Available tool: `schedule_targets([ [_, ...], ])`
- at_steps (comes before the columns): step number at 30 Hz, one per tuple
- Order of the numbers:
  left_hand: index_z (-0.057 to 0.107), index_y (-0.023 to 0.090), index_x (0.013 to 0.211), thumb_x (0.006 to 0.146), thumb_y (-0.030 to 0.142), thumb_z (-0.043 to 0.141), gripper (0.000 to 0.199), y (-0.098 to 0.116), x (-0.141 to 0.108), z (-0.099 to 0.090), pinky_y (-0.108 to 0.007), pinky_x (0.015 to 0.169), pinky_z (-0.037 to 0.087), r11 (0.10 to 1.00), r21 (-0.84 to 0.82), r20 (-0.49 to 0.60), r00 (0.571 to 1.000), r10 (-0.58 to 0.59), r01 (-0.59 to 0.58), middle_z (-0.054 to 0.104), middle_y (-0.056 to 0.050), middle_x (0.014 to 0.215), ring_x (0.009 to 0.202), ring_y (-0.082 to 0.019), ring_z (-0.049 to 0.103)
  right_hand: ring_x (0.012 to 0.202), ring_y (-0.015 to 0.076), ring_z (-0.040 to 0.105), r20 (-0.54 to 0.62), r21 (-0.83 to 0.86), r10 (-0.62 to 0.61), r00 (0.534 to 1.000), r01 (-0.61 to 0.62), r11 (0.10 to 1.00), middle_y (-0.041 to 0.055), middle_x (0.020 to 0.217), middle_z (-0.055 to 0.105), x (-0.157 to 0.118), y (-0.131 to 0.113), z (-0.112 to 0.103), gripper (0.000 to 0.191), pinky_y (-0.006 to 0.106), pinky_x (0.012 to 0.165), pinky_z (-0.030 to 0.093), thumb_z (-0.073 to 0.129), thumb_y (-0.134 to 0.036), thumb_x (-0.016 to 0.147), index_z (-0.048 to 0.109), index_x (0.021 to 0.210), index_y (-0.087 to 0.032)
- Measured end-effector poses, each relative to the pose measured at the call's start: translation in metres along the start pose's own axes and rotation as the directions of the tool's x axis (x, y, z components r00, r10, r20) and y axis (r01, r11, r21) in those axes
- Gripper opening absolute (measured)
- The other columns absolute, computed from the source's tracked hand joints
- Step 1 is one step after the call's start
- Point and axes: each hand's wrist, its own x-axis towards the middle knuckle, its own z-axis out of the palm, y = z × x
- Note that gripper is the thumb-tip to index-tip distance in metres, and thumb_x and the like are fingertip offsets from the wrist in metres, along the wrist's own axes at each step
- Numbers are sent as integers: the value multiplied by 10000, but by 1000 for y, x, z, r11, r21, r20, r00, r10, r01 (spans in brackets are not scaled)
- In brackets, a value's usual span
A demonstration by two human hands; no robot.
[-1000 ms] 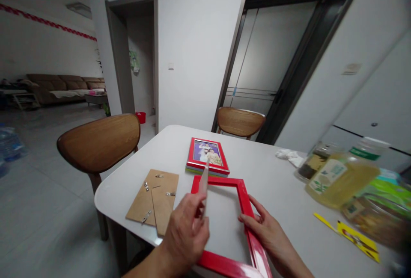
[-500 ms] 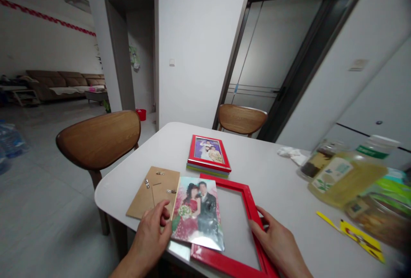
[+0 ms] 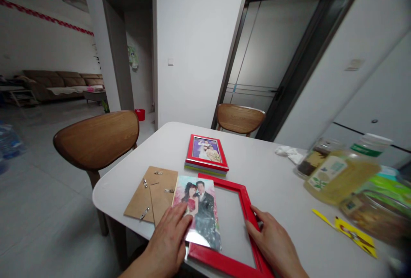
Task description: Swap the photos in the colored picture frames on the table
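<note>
Photo (image 3: 195, 205) overlapping red frame (image 3: 218, 256), hands (image 3: 167, 239) (image 3: 274, 243) on each

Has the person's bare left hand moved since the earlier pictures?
Yes: since the picture half a second ago, the left hand has moved rightward, closer to the glossy red rectangular picture frame, onto the printed photograph.

On the table (image 3: 269, 184), a photo (image 3: 197, 211) is lying partly over a frame (image 3: 246, 208). A backing board (image 3: 150, 192) is sitting just beside them at nine o'clock, a stack of framed pictures (image 3: 207, 154) is sitting at twelve, and bottles (image 3: 337, 175) are standing at three.
</note>
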Motion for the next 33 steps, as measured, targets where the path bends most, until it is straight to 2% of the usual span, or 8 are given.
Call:
schedule_targets([
  [7, 443, 190, 1178, 737, 72, 381, 461, -12, 12, 10, -404, 917, 383, 995, -72, -170, 984, 58, -71, 464, -104, 1228, 1132, -211, 423, 805, 189, 543, -90, 160, -29, 996, 43, 986, 81, 935, 573, -2, -3, -2, 438, 314, 751, 408, 409, -401, 724, 543, 1050, -141],
  [11, 479, 214, 1154, 784, 140, 364, 394, -13, 18, -21, -354, 949, 355, 926, -370, -326, 922, -208, 78, 535, -44, 1161, 1088, -181, 471, 781, 181, 546, -186, 456, -49, 981, 130, 880, 66, 975, 580, -12, -26, -22, 363, 311, 709, 435, 512, -418, 661, 602, 939, -204],
  [13, 526, 185, 1101, 800, 226, 390, 333, -6, 21, -34, -354, 922, 380, 781, -601, -327, 839, -435, 171, 584, -47, 1091, 1038, -199, 510, 749, 179, 554, -62, 653, -49, 997, 77, 753, 76, 924, 608, -19, -45, -27, 353, 306, 675, 446, 548, -428, 640, 627, 892, -194],
  [16, 533, 136, 1072, 782, 348, 447, 370, 15, 25, -35, -358, 859, 426, 405, -908, -190, 752, -632, 111, 616, -67, 1023, 977, -225, 548, 688, 169, 573, 262, 862, -79, 962, -197, 467, 93, 879, 630, -30, -77, -18, 415, 293, 586, 459, 571, -443, 631, 611, 924, -153],
  [19, 522, 125, 1069, 745, 370, 503, 407, 40, 28, -20, -358, 823, 443, 60, -998, -27, 768, -640, 15, 626, -89, 996, 940, -236, 567, 772, 172, 588, 411, 910, -109, 905, -399, 117, 86, 952, 622, -37, -97, 0, 384, 292, 629, 474, 543, -416, 677, 572, 960, -157],
  [23, 493, 124, 1088, 690, 357, 568, 467, 55, 30, -1, -377, 853, 418, -107, -994, 59, 845, -532, 2, 603, -118, 1038, 979, -255, 544, 922, 185, 561, 307, 943, 81, 948, -292, -161, 45, 989, 623, -31, -93, 5, 384, 300, 735, 481, 537, -328, 679, 515, 1036, -189],
  [28, 418, 139, 1144, 682, 305, 565, 512, 43, 28, 3, -386, 939, 344, 50, -997, 24, 856, -516, 58, 489, -145, 1189, 1092, -246, 460, 865, 221, 593, 314, 943, 156, 937, -327, 68, 55, 963, 642, -18, -53, -19, 490, 320, 669, 502, 512, -298, 667, 447, 1138, -178],
  [33, 470, 156, 1114, 684, 156, 497, 431, 36, 16, 11, -392, 967, 313, 605, -776, -15, 953, -302, 180, 466, -124, 1219, 1132, -226, 418, 721, 222, 628, 398, 876, 94, 913, -409, 256, 74, 860, 670, -7, -32, -31, 524, 316, 584, 492, 491, -265, 668, 413, 1173, -149],
])
